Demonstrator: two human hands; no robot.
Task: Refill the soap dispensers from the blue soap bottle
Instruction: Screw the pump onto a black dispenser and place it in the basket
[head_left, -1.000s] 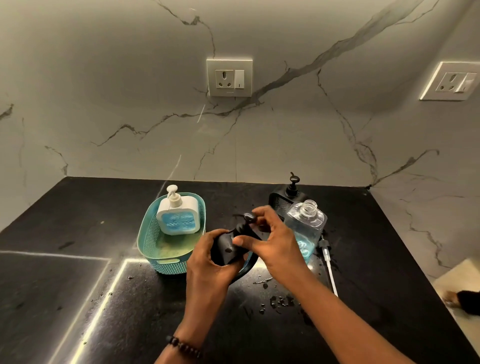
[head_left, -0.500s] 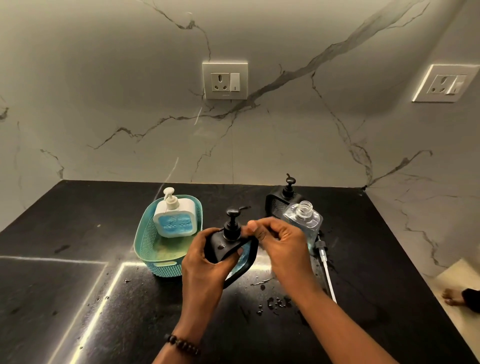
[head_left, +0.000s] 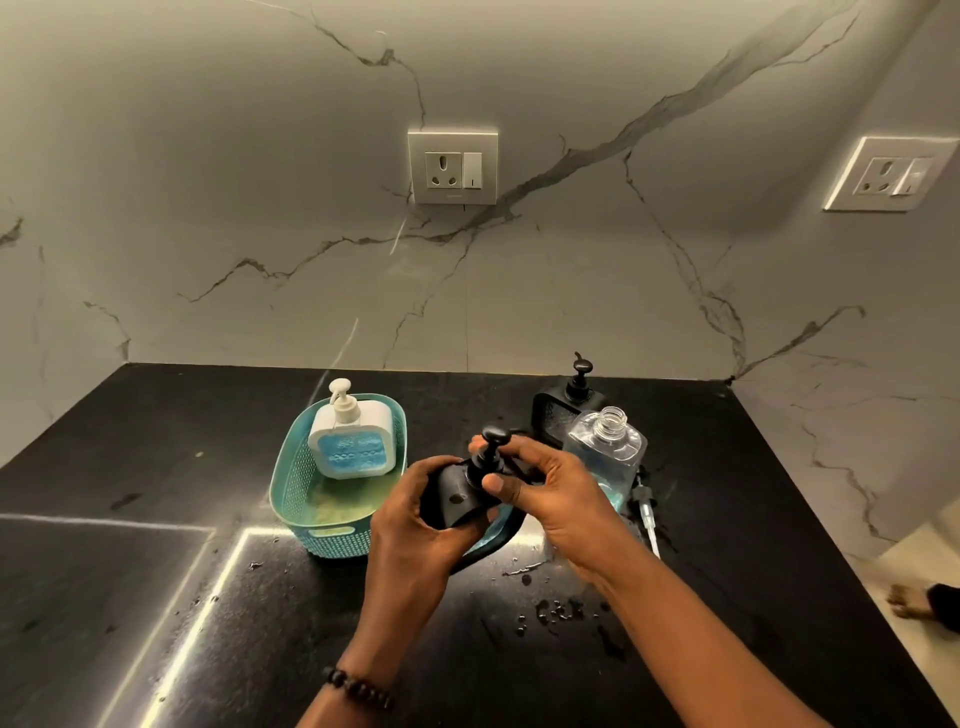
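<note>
Left hand (head_left: 415, 519) wrapped around black dispenser (head_left: 457, 499) at desk (head_left: 156, 597) centre, steadying it; right hand (head_left: 550, 493) pinching pump head (head_left: 491, 452), likely screwing it shut; uncapped blue soap bottle (head_left: 605, 452) at 2 o'clock, parked within reach

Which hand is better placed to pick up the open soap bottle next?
Probably the right hand: the open soap bottle stands just beyond it, while the left hand grips the black dispenser body.

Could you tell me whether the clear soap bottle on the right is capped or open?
Open: the clear plastic soap bottle shows a bare threaded neck, and a loose pump with tube lies on the black counter beside it.
</note>
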